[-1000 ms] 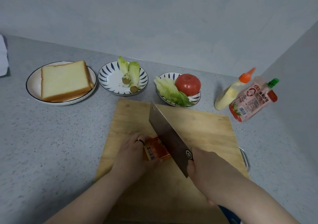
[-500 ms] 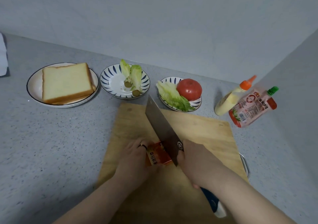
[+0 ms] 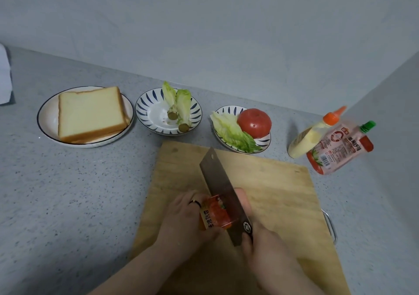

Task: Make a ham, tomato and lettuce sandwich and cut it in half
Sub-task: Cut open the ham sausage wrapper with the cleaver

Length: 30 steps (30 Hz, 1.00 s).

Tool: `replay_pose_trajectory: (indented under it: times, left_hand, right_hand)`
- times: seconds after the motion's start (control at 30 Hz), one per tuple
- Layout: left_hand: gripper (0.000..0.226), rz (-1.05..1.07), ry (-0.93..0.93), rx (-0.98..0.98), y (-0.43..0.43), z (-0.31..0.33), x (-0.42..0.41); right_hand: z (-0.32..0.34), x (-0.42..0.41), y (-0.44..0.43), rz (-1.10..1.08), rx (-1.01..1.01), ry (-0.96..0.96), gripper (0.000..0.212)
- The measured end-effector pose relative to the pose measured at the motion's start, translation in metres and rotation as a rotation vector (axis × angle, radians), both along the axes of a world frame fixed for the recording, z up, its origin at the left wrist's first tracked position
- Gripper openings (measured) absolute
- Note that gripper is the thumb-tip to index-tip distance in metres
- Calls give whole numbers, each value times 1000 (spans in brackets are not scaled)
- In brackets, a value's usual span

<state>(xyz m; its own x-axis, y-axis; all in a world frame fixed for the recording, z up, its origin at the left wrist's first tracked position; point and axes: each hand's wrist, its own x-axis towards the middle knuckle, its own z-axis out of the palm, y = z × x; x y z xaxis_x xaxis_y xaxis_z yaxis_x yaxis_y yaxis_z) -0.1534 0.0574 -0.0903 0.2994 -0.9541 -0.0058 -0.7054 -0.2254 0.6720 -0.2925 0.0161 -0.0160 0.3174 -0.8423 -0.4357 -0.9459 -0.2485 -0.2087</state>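
On the wooden cutting board (image 3: 278, 195) lies a ham sausage in an orange wrapper (image 3: 215, 213). My left hand (image 3: 183, 222) grips its left end. My right hand (image 3: 265, 247) grips the handle of a cleaver (image 3: 224, 192), whose blade stands across the sausage; a pink unwrapped end shows to the right of the blade. Behind the board, bread slices (image 3: 90, 113) lie on a white plate (image 3: 47, 122). A tomato (image 3: 254, 122) and lettuce leaves (image 3: 229, 133) share a small patterned bowl.
A patterned bowl (image 3: 149, 117) with two lettuce stumps (image 3: 179, 106) stands between the plate and the tomato bowl. A mayonnaise bottle (image 3: 313, 136) and a ketchup pouch (image 3: 340, 147) lean against the right wall. A metal handle sticks out at the board's right edge.
The cleaver has slid forward and down across the sausage, and my right hand has moved closer to my left. The pink end now shows to the right of the blade.
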Motion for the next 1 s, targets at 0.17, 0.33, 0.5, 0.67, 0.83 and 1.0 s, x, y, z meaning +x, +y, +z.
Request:
replay_pose_trajectory:
  times: [0.17, 0.33, 0.5, 0.67, 0.83, 1.0]
  left_hand:
    - [64, 27, 20, -5, 1, -1, -1]
    - [66, 39, -21, -9, 0, 1, -3]
    - [66, 25, -50, -2, 0, 3, -3]
    - [68, 5, -69, 26, 0, 10, -3]
    - [81, -16, -196, 122, -3, 14, -6]
    - [90, -27, -346, 211, -10, 15, -8]
  right_hand:
    - [-10, -8, -3, 28, -56, -108, 31]
    - [-9, -15, -1, 51, -61, -182, 40]
    - [1, -19, 2, 32, -89, -238, 29]
    - [28, -45, -20, -42, -249, -213, 24]
    - [13, -78, -35, -77, -482, 33, 15]
    - [-17, -95, -49, -104, -509, 142, 26]
